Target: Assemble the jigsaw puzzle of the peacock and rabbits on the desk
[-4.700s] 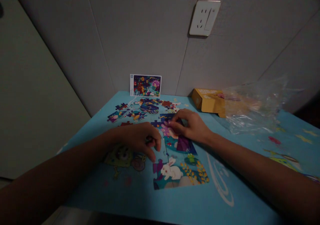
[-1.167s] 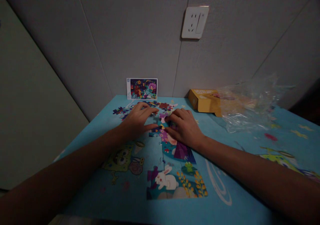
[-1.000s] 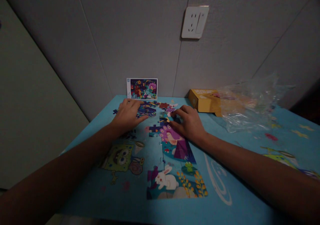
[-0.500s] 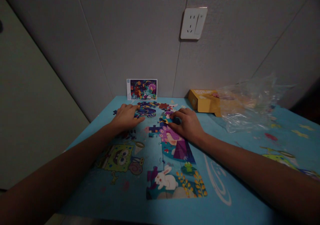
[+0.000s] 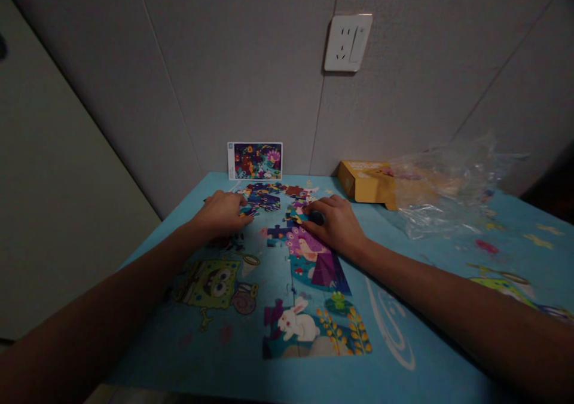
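Observation:
My left hand (image 5: 222, 214) is at the back left of the table, thumb and fingers closed around a dark patterned puzzle piece (image 5: 246, 211) beside a pile of loose puzzle pieces (image 5: 263, 201). Between the thumb and fingertips of my right hand (image 5: 336, 223) is a puzzle piece (image 5: 296, 218), at the top of a joined peacock section (image 5: 308, 247). Its exact outline is partly hidden by the fingers. Nearer to me lies another joined section with a white rabbit (image 5: 299, 323) and a frog. Several dark pieces (image 5: 231, 242) lie under my left wrist, partly covered.
A picture card (image 5: 256, 161) leans against the wall at the back. On the right stand an open yellow box (image 5: 365, 181) and a crumpled clear plastic bag (image 5: 442, 195). A cartoon-printed blue cover (image 5: 224, 356) lies over the table; a socket (image 5: 348, 42) is on the wall.
My left hand's fingers, spread out over the pieces before, have drawn in and closed around one, the hand shifting slightly left. My right hand has hardly moved.

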